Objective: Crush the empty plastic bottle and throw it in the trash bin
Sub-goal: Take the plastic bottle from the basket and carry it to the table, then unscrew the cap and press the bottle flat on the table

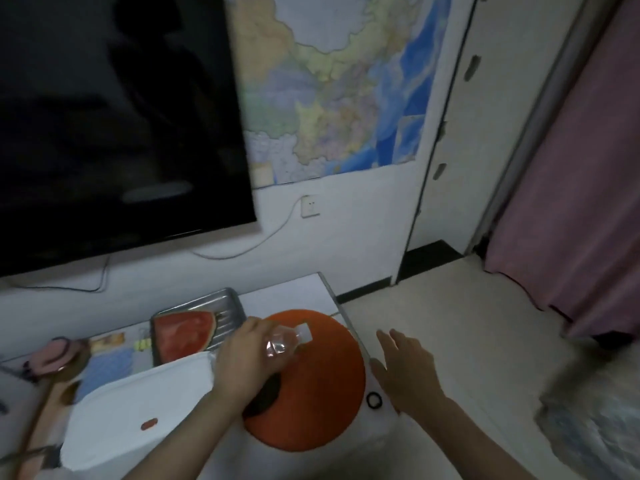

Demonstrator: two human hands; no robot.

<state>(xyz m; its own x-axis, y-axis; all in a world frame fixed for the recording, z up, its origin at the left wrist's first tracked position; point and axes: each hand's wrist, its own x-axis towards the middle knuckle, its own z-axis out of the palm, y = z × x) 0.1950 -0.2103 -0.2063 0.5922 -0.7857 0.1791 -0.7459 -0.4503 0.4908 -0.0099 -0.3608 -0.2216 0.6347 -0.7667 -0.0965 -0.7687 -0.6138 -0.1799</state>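
Here left hand (242, 358) grips unlabelled bottle (285, 341).

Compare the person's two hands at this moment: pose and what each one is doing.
The left hand is closed around the plastic bottle; the right hand is open and holds nothing. The left hand is over the round orange mat; the right hand hovers past the table's right edge, fingers spread. Both are bare and reach forward.
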